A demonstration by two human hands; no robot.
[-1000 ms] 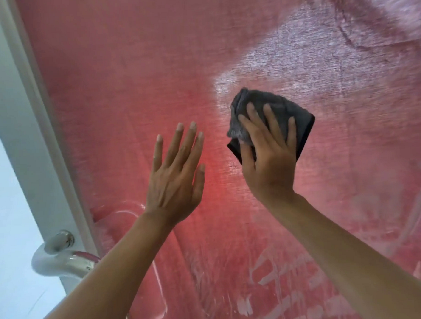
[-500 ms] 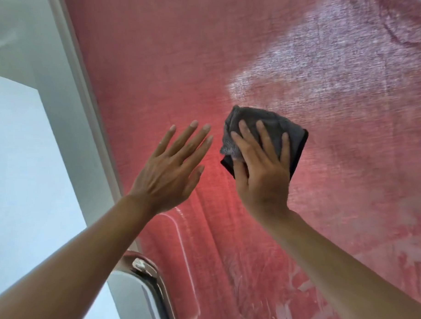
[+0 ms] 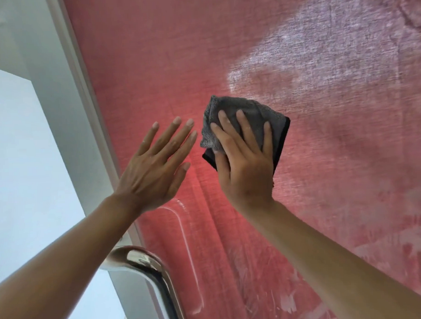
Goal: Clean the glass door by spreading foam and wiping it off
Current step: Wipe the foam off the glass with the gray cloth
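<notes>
1. Fingers (image 3: 241,127) of our right hand (image 3: 246,163) lay straight and slightly spread on top of a folded grey cloth (image 3: 246,110), pressing it flat against the glass door (image 3: 153,66); the thumb lay along the cloth's left edge.
2. Our left hand (image 3: 155,170) was held up just left of the cloth with its fingers (image 3: 180,136) straight and close together, holding nothing. We could not tell whether the palm touched the glass or only hovered near it.
3. Both hands were side by side near the middle of the pane, apart by a narrow gap, with our bare forearms reaching up from the lower corners.
4. Behind the glass hung a red woven curtain (image 3: 347,154), which coloured nearly the whole pane.
5. A hazy whitish patch of foam film (image 3: 308,60) covered the glass above and to the right of the cloth, its lower left edge close to the cloth's top.
6. Thinner white foam streaks (image 3: 288,299) marked the lower part of the pane, below and right of our right forearm.
7. On the left, a white door frame (image 3: 83,92) ran slantwise along the glass edge.
8. A shiny chrome door handle (image 3: 146,269) curved downward at the bottom, just beside the frame and under our left forearm.
</notes>
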